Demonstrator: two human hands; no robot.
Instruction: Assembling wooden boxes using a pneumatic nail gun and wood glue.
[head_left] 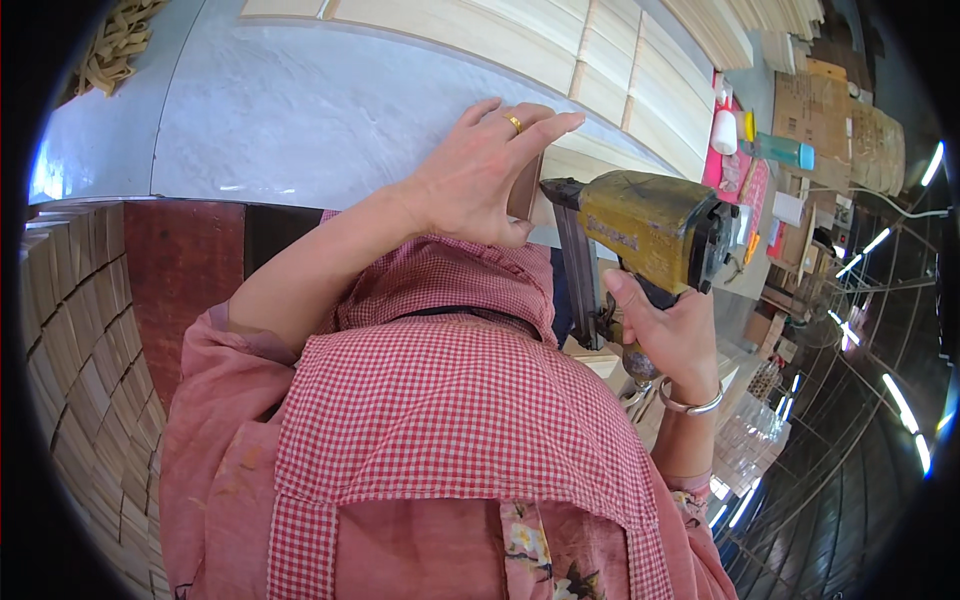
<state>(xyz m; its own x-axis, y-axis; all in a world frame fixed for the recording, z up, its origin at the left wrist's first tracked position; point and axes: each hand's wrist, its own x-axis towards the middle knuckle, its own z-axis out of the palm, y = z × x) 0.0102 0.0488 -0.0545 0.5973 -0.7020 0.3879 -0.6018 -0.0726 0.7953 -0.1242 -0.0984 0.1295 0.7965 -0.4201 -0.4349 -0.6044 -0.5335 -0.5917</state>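
My right hand point(672, 335) is wrapped round the handle of a yellow and black air nail gun point(650, 215), its thumb along the near side. The gun's nose points left, close by a wooden piece with a brown face point(524, 190); whether they touch I cannot tell. My left hand point(485, 170), with a ring on one finger, spans that piece between thumb and fingers at the table's near edge. Just beyond the gun's nose, a pale wooden board point(590, 160) is partly hidden by the gun and my fingers.
Pale wooden panels point(540, 40) lie in rows across the far side of the grey table point(270, 120). Tan strips point(115, 45) are heaped at far left. Stacked wood pieces point(85, 370) stand left of me. A white bottle point(725, 130) and a teal-capped bottle point(785, 150) are at right.
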